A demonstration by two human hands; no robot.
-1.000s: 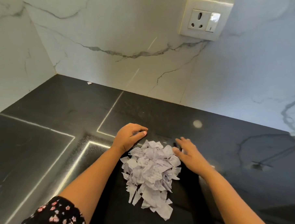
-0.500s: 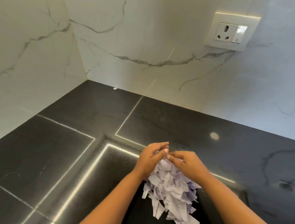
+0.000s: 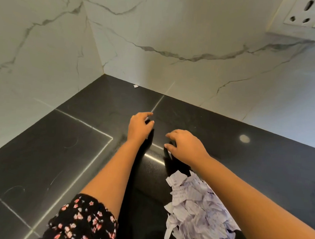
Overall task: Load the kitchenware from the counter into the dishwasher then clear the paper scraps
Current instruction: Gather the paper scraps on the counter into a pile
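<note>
Evidently the work has reached its second half: in the head view no kitchenware shows on the black counter (image 3: 43, 150), and the dishwasher is out of frame, so whether the loading is finished can only be guessed, though it looks so. What remains is the paper. The scraps (image 3: 199, 208) lie heaped in one pale pile at the lower right of the frame, on the counter and partly under the right forearm, so the gathering seems largely done but nothing has been carried off yet. One stray scrap (image 3: 136, 86) sits alone at the back, upper centre, just beside the foot of the marble wall (image 3: 156, 38) and well apart from the pile. Both hands are in the middle of the frame, beyond the pile and nearer the wall. The left hand (image 3: 139, 126) has its fingers loosely curved and apart, with nothing between them. The right hand (image 3: 186, 147), just beside it, is palm down with fingers bent toward the counter, parted, and nothing in them that I can see. Probably the stray scrap comes next, then lifting the whole heap away.
</note>
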